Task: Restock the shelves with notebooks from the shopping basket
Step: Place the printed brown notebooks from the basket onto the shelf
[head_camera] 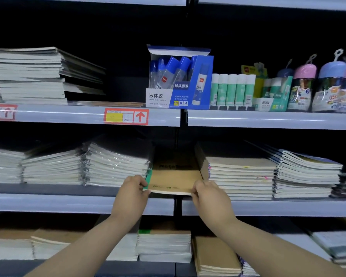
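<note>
A brown kraft notebook [175, 179] with a green spine lies flat in a gap on the middle shelf [68, 203], its near edge jutting over the shelf front. My left hand [133, 191] pinches its near left corner. My right hand [207, 194] pinches its near right corner. A wrapped stack of white notebooks [116, 166] stands to the left of the gap, and a stack of pale notebooks [240, 176] stands to its right. The shopping basket is out of view.
The upper shelf [268, 119] carries a notebook pile [34, 76] at the left, a blue glue box [178, 80], green glue sticks [231, 89] and capped jars [326, 86]. The lower shelf holds more brown notebook stacks [164, 242].
</note>
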The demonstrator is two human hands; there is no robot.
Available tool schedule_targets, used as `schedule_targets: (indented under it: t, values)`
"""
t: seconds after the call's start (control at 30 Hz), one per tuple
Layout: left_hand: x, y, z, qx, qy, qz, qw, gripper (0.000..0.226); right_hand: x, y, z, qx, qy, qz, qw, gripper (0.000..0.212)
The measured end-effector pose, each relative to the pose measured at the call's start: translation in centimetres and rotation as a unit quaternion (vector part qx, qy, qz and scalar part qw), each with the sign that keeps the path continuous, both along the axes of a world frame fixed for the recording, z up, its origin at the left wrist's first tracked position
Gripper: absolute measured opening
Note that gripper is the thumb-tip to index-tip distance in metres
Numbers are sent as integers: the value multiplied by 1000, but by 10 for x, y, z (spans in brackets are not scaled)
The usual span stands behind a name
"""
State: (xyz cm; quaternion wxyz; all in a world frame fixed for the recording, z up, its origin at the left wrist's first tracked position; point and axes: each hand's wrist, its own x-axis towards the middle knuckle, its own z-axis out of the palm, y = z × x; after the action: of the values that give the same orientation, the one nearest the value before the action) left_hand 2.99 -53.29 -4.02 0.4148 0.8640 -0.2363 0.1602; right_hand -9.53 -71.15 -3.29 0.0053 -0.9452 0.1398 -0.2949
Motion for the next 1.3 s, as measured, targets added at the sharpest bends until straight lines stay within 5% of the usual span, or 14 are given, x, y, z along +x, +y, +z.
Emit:
schedule_targets:
  t: [0.27,0.4,0.83,1.07,1.3]
  values:
    - [17,-8,-7,-3,-12,-5,1000,26,26,8,-7,103,47,-35,993,28]
    - [17,-11,-9,-6,-16,-20,1000,13,34,7,-4,163,23,-39,986,26]
    - [25,-21,5,164,33,-47,985,51,45,14,-7,125,56,-85,987,27]
    - [18,-29,13,282,48,-28,958,53,52,14,-10,121,85,-107,983,51]
    - [24,-28,12,243,80,-54,965,69,56,18,-5,112,138,-126,976,56]
